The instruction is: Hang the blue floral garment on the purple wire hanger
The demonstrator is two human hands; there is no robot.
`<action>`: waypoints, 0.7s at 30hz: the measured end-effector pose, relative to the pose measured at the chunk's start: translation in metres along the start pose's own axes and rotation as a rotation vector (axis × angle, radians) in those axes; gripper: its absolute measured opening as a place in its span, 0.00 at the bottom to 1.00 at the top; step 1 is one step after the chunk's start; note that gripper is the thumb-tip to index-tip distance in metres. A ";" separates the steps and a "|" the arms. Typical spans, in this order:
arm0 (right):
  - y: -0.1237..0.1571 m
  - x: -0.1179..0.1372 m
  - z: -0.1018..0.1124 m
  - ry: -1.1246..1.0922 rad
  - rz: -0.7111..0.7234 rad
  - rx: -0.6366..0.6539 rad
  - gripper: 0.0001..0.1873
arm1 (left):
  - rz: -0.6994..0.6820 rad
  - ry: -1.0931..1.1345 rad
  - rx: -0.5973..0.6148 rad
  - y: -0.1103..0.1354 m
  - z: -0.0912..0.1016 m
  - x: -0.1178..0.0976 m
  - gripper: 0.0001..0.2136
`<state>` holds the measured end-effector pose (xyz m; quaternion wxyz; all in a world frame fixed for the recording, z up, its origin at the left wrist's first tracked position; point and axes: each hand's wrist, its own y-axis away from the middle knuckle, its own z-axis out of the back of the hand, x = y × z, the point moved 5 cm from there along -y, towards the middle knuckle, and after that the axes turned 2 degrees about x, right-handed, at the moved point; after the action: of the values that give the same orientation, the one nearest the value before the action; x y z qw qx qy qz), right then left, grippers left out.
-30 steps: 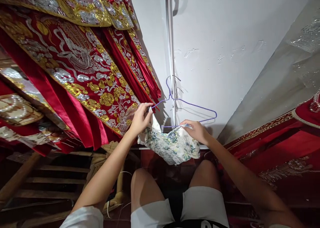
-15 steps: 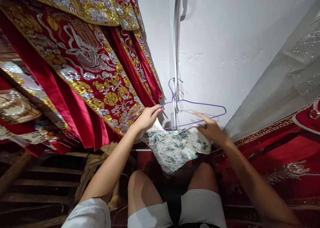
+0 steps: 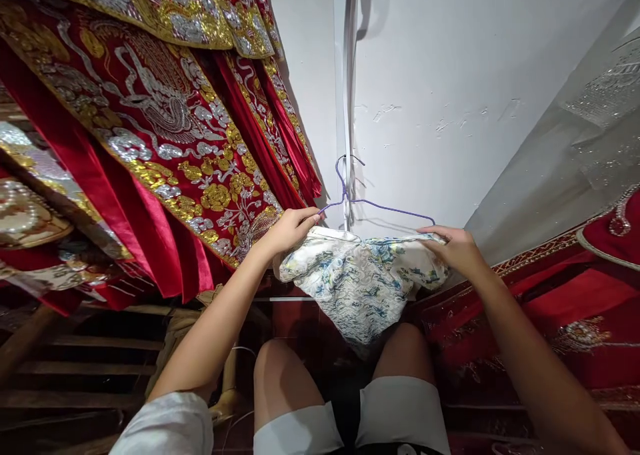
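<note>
A purple wire hanger [image 3: 380, 208] is held in front of a white wall. Over its lower bar hangs a white cloth with a blue and green print [image 3: 361, 278]. My left hand [image 3: 291, 228] is closed on the hanger's left end together with the cloth's edge. At the right end of the hanger, my right hand [image 3: 454, 248] pinches the cloth's other edge. The cloth is spread between both hands and droops toward my knees [image 3: 280, 375].
Red garments with heavy gold and silver embroidery [image 3: 165, 135] hang close on the left. More red embroidered cloth [image 3: 545, 308] lies on the right under a clear plastic sheet [image 3: 570, 148]. A white pipe [image 3: 343, 95] runs up the wall. Wooden slats [image 3: 90, 368] are at lower left.
My right hand moved out to the hanger's right end, pulling the printed cloth wide. The cloth now lies spread along the hanger bar instead of bunched.
</note>
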<state>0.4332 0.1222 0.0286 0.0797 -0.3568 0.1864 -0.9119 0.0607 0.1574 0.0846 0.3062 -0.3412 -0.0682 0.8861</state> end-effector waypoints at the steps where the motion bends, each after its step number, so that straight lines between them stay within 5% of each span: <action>1: -0.005 0.002 0.003 0.000 -0.007 -0.014 0.15 | 0.006 0.004 0.001 0.001 0.001 -0.001 0.18; 6: -0.023 0.010 0.018 0.012 -0.037 -0.165 0.33 | 0.021 -0.001 0.033 0.003 0.008 -0.003 0.21; 11: -0.033 0.011 0.007 -0.094 -0.033 0.113 0.17 | 0.033 0.073 0.042 0.000 0.009 0.001 0.22; 16: -0.022 0.007 0.003 -0.509 -0.243 0.455 0.23 | 0.138 0.275 -0.051 0.005 0.018 0.029 0.19; 21: -0.022 0.019 -0.022 -0.893 -0.407 0.313 0.27 | 0.388 0.834 0.066 0.019 0.008 0.073 0.20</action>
<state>0.4041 0.1432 0.0339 0.0249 -0.7242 -0.0775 -0.6847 0.0042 0.1860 0.0437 0.1466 -0.6650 0.1542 0.7159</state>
